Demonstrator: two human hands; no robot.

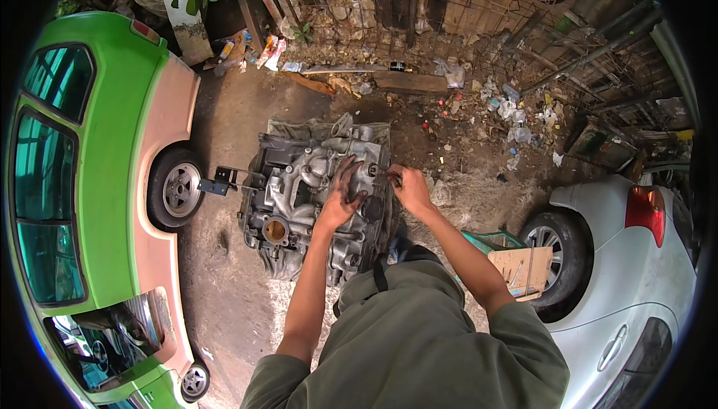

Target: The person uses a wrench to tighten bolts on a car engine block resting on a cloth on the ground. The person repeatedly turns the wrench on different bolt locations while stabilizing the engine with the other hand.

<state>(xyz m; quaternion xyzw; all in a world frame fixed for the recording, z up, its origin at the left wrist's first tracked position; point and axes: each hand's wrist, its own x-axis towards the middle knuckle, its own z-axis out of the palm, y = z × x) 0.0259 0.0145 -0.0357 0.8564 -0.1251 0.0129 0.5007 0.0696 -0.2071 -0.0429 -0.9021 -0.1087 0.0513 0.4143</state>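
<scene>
A grey metal car engine (307,173) stands in front of me, with a cast intake manifold (282,194) and a round brownish opening (276,230) on its left part. Across its top right part lies my left hand (342,194), fingers spread and blackened with grease, resting on the metal beside a dark round cap (372,208). At the engine's right edge is my right hand (409,187), its fingers curled together in a pinch. Whatever those fingers hold, if anything, is too small to make out.
A green and pink car (112,177) stands at the left, a silver car (624,259) at the right. Near the silver car's wheel are a cardboard piece (521,271) and a green crate (490,241). Litter (516,114) and a wooden plank (410,83) lie at the far side.
</scene>
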